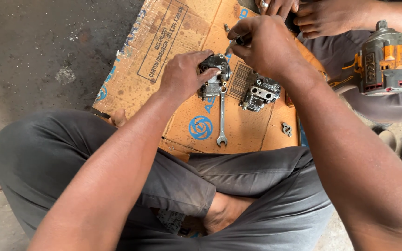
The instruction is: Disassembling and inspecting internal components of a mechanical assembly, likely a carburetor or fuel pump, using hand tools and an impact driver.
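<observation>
The person sits cross-legged on the floor with a flattened cardboard sheet (252, 135) in front. The left hand (182, 76) grips a small metal engine part (214, 74) and presses it down on the cardboard. The right hand (264, 44) is closed around a thin tool (234, 42) whose tip points at this part. It seems the work on this part is in the middle. A second metal part (260, 93) lies just beside, untouched, and a spanner (222, 116) and a small bracket (287, 129) lie loose.
</observation>
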